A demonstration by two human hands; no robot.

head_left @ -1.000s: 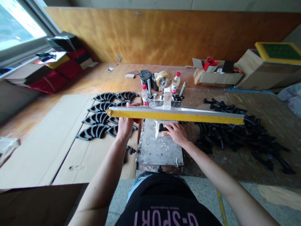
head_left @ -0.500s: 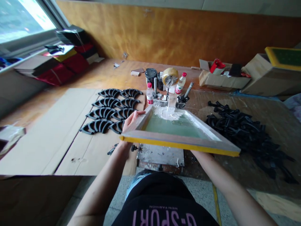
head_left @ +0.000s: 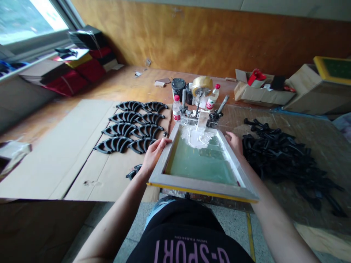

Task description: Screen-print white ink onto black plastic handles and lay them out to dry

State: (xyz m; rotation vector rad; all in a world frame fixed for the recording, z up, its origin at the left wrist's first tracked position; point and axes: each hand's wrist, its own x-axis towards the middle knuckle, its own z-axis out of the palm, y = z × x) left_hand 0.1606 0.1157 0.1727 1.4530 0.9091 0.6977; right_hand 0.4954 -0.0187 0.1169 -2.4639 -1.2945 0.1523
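Observation:
A screen printing frame (head_left: 197,181) with a green mesh lies tilted in front of me, its near edge banded in yellow. White ink (head_left: 199,138) is heaped at the far end of the mesh, around a flat pale squeegee blade (head_left: 203,120). My left hand (head_left: 155,151) grips the frame's left rail, thumb and fingers closed at its outer side. At the right rail, my right hand (head_left: 235,143) is closed against the outer side, its fingers partly hidden by the frame. A metal hinge clamp (head_left: 189,118) stands at the far end. The base plate below is mostly covered.
Black curved handles (head_left: 116,145) lie in rows on cardboard (head_left: 79,146) at left. A heap of black parts (head_left: 282,157) is on the right. Behind the clamp stand red-capped bottles (head_left: 177,109), a black tub (head_left: 178,88) and a tape roll (head_left: 202,86). Boxes (head_left: 265,95) sit back right.
The frame's near edge has come down, covering most of the base plate. My right hand, hidden beneath the frame before, now shows at its right rail. My left hand stays at the left rail.

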